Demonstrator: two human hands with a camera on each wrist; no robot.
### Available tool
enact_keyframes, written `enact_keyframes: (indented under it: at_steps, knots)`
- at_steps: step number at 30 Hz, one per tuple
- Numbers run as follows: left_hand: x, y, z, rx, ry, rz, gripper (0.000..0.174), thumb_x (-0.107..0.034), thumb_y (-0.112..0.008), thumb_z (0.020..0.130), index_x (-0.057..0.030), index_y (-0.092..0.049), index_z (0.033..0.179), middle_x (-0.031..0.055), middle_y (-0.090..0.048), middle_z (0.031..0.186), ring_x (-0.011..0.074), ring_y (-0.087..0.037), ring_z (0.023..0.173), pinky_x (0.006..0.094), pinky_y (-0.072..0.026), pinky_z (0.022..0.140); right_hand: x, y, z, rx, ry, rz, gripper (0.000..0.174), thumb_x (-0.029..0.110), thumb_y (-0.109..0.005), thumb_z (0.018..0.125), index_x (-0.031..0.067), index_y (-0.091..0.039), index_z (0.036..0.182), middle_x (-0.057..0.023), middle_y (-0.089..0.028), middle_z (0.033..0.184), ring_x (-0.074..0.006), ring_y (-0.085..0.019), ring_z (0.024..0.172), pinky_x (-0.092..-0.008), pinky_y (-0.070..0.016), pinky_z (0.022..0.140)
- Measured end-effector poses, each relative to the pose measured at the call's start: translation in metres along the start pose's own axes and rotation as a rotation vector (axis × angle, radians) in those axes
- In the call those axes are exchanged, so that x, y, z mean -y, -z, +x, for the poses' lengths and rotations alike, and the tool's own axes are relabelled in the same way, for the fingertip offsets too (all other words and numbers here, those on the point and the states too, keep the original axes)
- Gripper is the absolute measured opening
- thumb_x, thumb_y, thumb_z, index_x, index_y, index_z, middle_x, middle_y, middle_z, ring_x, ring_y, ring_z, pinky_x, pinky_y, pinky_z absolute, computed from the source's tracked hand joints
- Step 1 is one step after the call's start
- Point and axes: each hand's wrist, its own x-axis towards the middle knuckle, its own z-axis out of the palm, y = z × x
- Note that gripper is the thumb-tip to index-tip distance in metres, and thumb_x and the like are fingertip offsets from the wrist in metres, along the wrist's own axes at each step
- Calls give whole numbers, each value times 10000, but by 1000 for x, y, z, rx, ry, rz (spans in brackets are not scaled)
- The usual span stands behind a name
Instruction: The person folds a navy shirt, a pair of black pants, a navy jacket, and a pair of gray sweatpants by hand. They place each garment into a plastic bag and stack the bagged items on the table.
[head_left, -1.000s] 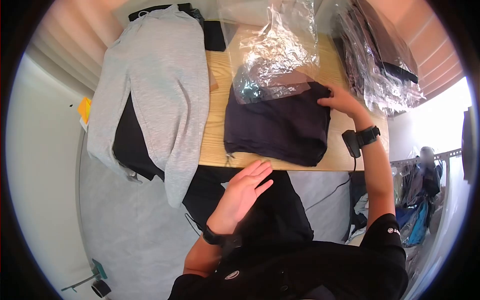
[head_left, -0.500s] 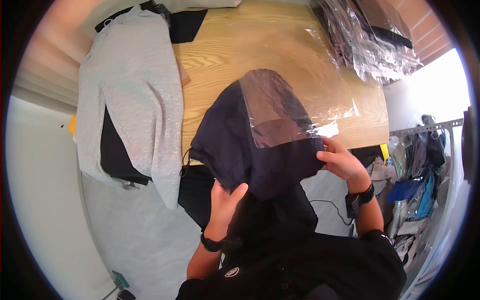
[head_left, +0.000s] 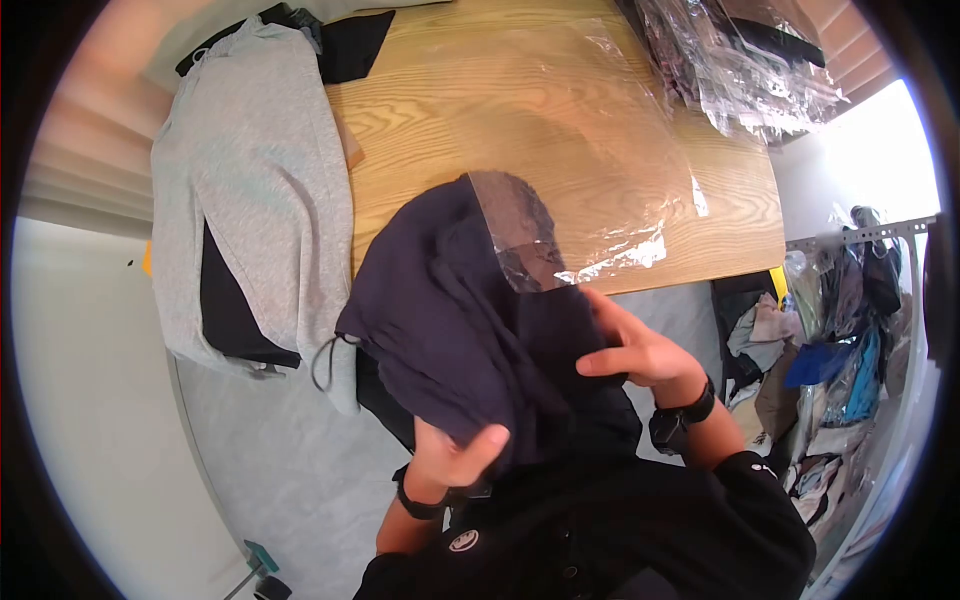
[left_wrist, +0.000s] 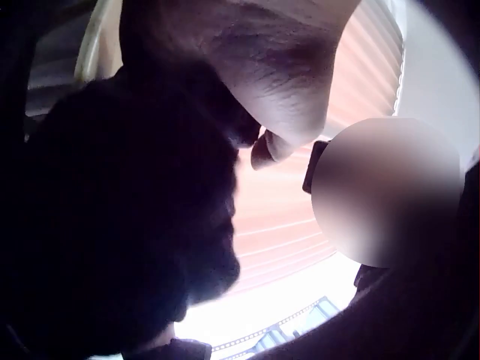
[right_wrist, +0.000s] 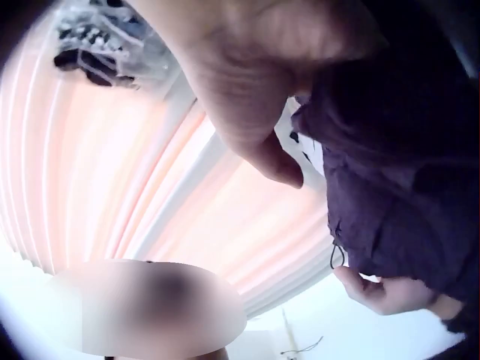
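Note:
A dark navy garment (head_left: pixel 430 300) with a looped drawcord at its left is held over the table's front edge, its far end under a clear plastic bag (head_left: pixel 600 130). My left hand (head_left: pixel 455 460) grips its near left edge, thumb on top and fingers beneath. At its right side my right hand (head_left: pixel 640 350) holds it, with the thumb over the cloth and the other fingers partly hidden. In the right wrist view the garment (right_wrist: pixel 397 195) hangs between my right hand (right_wrist: pixel 247 82) and my left hand (right_wrist: pixel 390 292). Dark cloth (left_wrist: pixel 127 210) fills much of the left wrist view beside my left hand (left_wrist: pixel 262 60).
Grey sweatpants (head_left: pixel 270 170) lie over black cloth (head_left: pixel 230 300) at the table's left. A folded black piece (head_left: pixel 355 45) is at the back. Bagged garments (head_left: pixel 740 60) are stacked at the back right of the wooden table (head_left: pixel 400 130). A rack (head_left: pixel 860 235) with clothes stands at the right.
The garment has come off the table toward my body, and the bag now lies flatter. My left hand has gone from empty to gripping the near edge; my right hand has moved nearer and lower.

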Motion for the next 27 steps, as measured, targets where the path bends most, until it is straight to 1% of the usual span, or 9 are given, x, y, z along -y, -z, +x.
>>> enact_keyframes:
  at_steps: [2, 4, 7, 14, 18, 21, 24, 26, 27]
  knots:
    - [0, -4, -1, 181, -63, 100, 680, -160, -626, 775, 105, -321, 1321, 162, -478, 1266, 254, -464, 1174, 351, -324, 1019, -2, -6, 9, -24, -272, 265, 770, 51, -648, 806, 6, -216, 1442, -132, -434, 1347, -174, -461, 1204, -299, -388, 994]
    - [0, -6, -1, 213, -180, 214, 623, -141, -596, 801, 108, -335, 1309, 163, -478, 1263, 257, -457, 1170, 347, -313, 1019, 1, -20, 20, 141, -155, 423, 778, 107, -671, 827, 8, -208, 1443, -134, -446, 1331, -173, -466, 1198, -291, -401, 985]
    - [-5, -11, -7, 48, -83, 314, 543, -87, -576, 825, 118, -371, 1284, 169, -483, 1249, 265, -452, 1179, 349, -315, 1019, -6, -28, 23, 159, -326, 545, 796, 127, -682, 835, 8, -189, 1448, -119, -429, 1351, -179, -446, 1217, -299, -375, 1011]
    - [-27, -21, -11, -272, -231, 546, 719, -90, -614, 811, 119, -218, 1374, 194, -395, 1342, 260, -482, 1141, 359, -358, 984, -16, -56, 22, 401, -149, 287, 874, 154, -709, 829, 21, -123, 1463, -96, -339, 1408, -147, -317, 1288, -320, -302, 1060]
    - [-71, -8, -3, 264, 131, 434, 1064, -364, -740, 746, 60, -68, 1453, 301, -71, 1485, 230, -556, 936, 302, -520, 713, -16, -69, 17, 570, -16, 400, 1036, 163, -781, 755, 43, -38, 1467, -108, -345, 1398, -155, -361, 1262, -329, -329, 1049]
    - [-85, 0, 7, 522, 21, 383, 1070, -192, -802, 706, 47, -75, 1455, 344, 38, 1470, 316, -568, 1044, 356, -540, 764, -18, -74, 13, 490, -61, 550, 904, 117, -762, 769, 43, -155, 1434, -90, -371, 1380, -145, -376, 1252, -334, -356, 1032]
    - [-94, 5, 14, 704, -26, 308, 912, -165, -768, 755, 66, -199, 1429, 349, -21, 1472, 350, -550, 1125, 369, -534, 804, -26, -66, 10, 343, 41, 392, 746, 69, -732, 789, 17, -293, 1389, -86, -481, 1295, -156, -451, 1198, -329, -386, 1000]
    - [-99, 19, 33, 1036, -88, 203, 658, -88, -714, 795, 83, -387, 1340, 357, -206, 1432, 384, -520, 1176, 379, -531, 834, -26, -60, -3, 248, 77, 414, 744, 54, -734, 777, 10, -308, 1386, -89, -491, 1291, -162, -460, 1192, -329, -386, 998]
    - [-93, 22, 37, 884, -94, 29, 379, -29, -656, 816, 81, -559, 1166, 347, -515, 1203, 383, -590, 1078, 396, -549, 805, -26, -57, -11, 164, 103, 432, 743, 39, -735, 765, 4, -323, 1383, -92, -500, 1286, -167, -468, 1187, -330, -387, 995]
